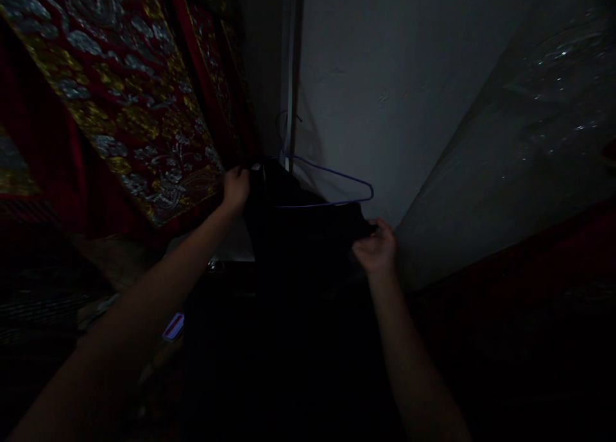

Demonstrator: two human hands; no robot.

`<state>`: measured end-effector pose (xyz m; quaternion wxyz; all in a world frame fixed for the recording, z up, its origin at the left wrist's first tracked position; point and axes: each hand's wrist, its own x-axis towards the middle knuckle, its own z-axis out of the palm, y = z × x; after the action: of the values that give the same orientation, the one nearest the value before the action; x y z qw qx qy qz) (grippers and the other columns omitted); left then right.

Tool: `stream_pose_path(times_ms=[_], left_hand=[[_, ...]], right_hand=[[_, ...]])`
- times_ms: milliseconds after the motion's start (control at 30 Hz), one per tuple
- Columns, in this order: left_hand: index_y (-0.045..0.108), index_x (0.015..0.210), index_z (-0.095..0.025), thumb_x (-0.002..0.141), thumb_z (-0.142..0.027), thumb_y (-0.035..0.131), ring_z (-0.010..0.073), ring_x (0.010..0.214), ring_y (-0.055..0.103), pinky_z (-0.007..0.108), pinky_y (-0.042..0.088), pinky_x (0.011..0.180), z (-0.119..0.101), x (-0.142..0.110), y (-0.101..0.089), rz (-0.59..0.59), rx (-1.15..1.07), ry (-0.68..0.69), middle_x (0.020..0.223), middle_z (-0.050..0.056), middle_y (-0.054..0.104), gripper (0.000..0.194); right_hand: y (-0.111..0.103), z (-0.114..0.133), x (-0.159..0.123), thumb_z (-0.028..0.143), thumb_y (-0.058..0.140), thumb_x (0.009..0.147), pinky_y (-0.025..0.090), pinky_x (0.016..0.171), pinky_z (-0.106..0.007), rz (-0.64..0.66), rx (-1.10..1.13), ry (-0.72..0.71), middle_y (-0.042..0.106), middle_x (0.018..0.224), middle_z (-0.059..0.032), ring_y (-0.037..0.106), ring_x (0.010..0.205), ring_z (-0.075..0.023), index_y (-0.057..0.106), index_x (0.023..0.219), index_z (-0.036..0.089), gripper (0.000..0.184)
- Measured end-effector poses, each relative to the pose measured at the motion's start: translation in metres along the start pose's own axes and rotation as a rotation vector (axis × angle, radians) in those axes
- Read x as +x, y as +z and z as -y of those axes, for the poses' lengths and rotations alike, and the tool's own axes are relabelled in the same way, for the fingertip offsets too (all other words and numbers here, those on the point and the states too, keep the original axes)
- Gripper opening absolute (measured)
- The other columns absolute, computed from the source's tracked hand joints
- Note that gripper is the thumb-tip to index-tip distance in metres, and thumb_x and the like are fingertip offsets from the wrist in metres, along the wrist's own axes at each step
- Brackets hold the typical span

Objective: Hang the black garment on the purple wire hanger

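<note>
A black garment (308, 243) hangs in front of me, partly on a thin purple clothes hanger (337, 173). My left hand (236, 188) is closed on the garment's upper left edge. At the other side, my right hand (377, 246) pinches its upper right edge, just below the hanger's right end. That right end of the hanger shows bare above the cloth, while its left part is hidden by the fabric. The lower part of the garment merges into the dark, so its exact kind cannot be made out.
Red cloth with silver and gold embroidery (144, 108) hangs at the left. Behind the hanger a narrow upright pole (290, 63) runs along a grey wall (375, 76). Shiny clear plastic sheeting (543, 108) covers the right side. A small lit object (173, 326) lies low at the left.
</note>
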<state>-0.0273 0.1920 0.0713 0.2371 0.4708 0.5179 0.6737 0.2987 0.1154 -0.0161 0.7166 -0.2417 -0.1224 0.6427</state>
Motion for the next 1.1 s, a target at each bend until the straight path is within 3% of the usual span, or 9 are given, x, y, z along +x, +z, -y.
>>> stream_pose_path(times_ms=[267,367,500,600,700,767,833,933,1100], left_hand=[[0.057,0.073,-0.02,0.082,-0.029,0.051,0.0197,0.051,0.057,0.032,0.053,0.052,0.024,-0.042,-0.062,-0.025,-0.178,-0.566,0.055,0.002,0.057,0.014],[0.057,0.077,-0.021,0.084,-0.029,0.05,0.0183,0.051,0.059,0.03,0.054,0.055,0.026,-0.075,-0.074,-0.073,-0.217,-0.64,0.056,0.0,0.059,0.013],[0.062,0.082,-0.019,0.08,-0.028,0.058,0.0204,0.058,0.064,0.032,0.054,0.06,0.021,-0.129,-0.07,0.001,-0.244,-0.684,0.065,0.003,0.066,0.011],[0.068,0.089,-0.018,0.073,-0.026,0.07,0.0215,0.077,0.068,0.031,0.054,0.073,0.009,-0.163,-0.059,0.328,-0.181,-0.479,0.083,0.004,0.072,0.017],[0.069,0.1,-0.02,0.083,-0.03,0.067,0.0227,0.095,0.066,0.034,0.051,0.088,-0.012,-0.182,-0.053,0.76,0.068,0.033,0.099,0.006,0.072,0.019],[0.068,0.102,-0.022,0.091,-0.034,0.06,0.0248,0.102,0.063,0.039,0.048,0.095,-0.027,-0.184,-0.053,0.851,0.253,0.357,0.106,0.009,0.069,0.017],[0.066,0.1,-0.023,0.095,-0.037,0.056,0.0271,0.107,0.059,0.043,0.046,0.099,-0.037,-0.177,-0.057,0.762,0.375,0.556,0.109,0.011,0.066,0.018],[0.062,0.115,-0.025,0.096,-0.046,0.052,0.0297,0.116,0.057,0.044,0.043,0.104,-0.035,-0.159,-0.061,0.665,0.422,0.529,0.118,0.013,0.065,0.031],[0.065,0.124,-0.023,0.095,-0.073,0.026,0.0307,0.121,0.059,0.042,0.046,0.104,-0.009,-0.155,-0.062,1.165,0.343,0.224,0.128,0.012,0.067,0.07]], right_hand=[[-0.016,-0.05,0.003,0.038,0.073,0.072,0.054,0.077,-0.03,0.244,-0.588,0.064,0.069,0.082,0.0026,0.065,0.08,-0.0155,0.066,0.088,0.027,0.021],[-0.014,-0.076,-0.007,0.036,0.076,0.072,0.049,0.079,-0.029,0.315,-0.764,0.135,0.071,0.098,-0.0014,0.063,0.087,-0.0161,0.072,0.092,0.025,0.023],[0.002,-0.113,-0.027,0.052,0.076,0.076,0.047,0.072,-0.031,0.486,-0.922,0.301,0.073,0.088,-0.0078,0.064,0.08,-0.0188,0.076,0.084,0.018,0.035],[0.023,-0.132,-0.042,0.077,0.062,0.077,0.047,0.074,-0.032,0.647,-0.906,0.392,0.071,0.082,-0.0054,0.063,0.078,-0.0185,0.073,0.083,0.018,0.061],[0.048,-0.129,-0.049,0.084,0.059,0.072,0.045,0.072,-0.03,0.659,-0.8,0.311,0.065,0.07,-0.0007,0.059,0.072,-0.0162,0.067,0.072,0.019,0.066],[0.064,-0.115,-0.05,0.075,0.071,0.068,0.043,0.067,-0.027,0.629,-0.783,0.225,0.062,0.066,0.0013,0.056,0.068,-0.0142,0.065,0.069,0.018,0.057],[0.079,-0.096,-0.051,0.063,0.082,0.063,0.041,0.06,-0.024,0.661,-0.836,0.217,0.061,0.064,0.0029,0.053,0.063,-0.012,0.066,0.07,0.018,0.048],[0.096,-0.07,-0.054,0.053,0.084,0.066,0.036,0.053,-0.022,0.891,-1.003,0.327,0.059,0.062,0.0044,0.049,0.057,-0.0095,0.067,0.071,0.017,0.041],[0.105,-0.05,-0.063,0.045,0.076,0.08,0.045,0.066,-0.022,1.387,-1.191,0.42,0.066,0.077,0.0017,0.057,0.07,-0.0108,0.071,0.082,0.016,0.03]])
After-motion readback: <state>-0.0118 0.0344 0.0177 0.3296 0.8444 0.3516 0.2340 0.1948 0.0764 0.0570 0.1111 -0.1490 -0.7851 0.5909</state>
